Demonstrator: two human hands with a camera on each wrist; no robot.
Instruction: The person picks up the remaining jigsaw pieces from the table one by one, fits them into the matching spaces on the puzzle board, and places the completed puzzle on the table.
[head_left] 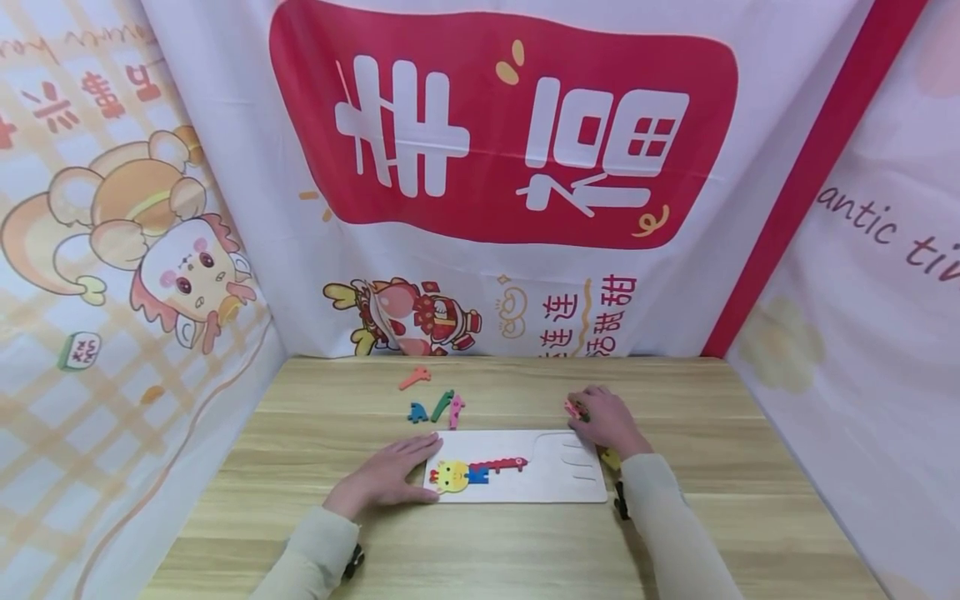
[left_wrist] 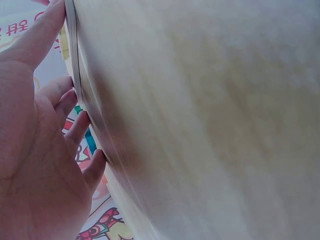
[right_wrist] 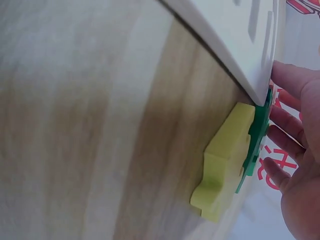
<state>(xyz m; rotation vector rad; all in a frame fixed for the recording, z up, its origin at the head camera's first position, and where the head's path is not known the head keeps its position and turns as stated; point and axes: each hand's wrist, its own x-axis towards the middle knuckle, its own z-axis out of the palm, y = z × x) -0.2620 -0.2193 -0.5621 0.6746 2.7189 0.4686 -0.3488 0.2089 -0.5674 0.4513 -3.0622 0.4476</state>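
Observation:
A white puzzle board lies on the table. A yellow giraffe-head piece, a blue piece and a red notched piece sit at its left. My left hand rests at the board's left end, thumb by the near corner and fingers by the far one; in the left wrist view its fingertips touch the edge. At the far right corner, my right hand has its fingertips over small pink-red pieces. In the right wrist view, loosely bent fingers are at a green piece, partly hidden behind a yellow piece.
Beyond the board's left half lie an orange piece, a blue piece, a green piece and a pink piece. Printed cloth hangs behind the wooden table and along both sides.

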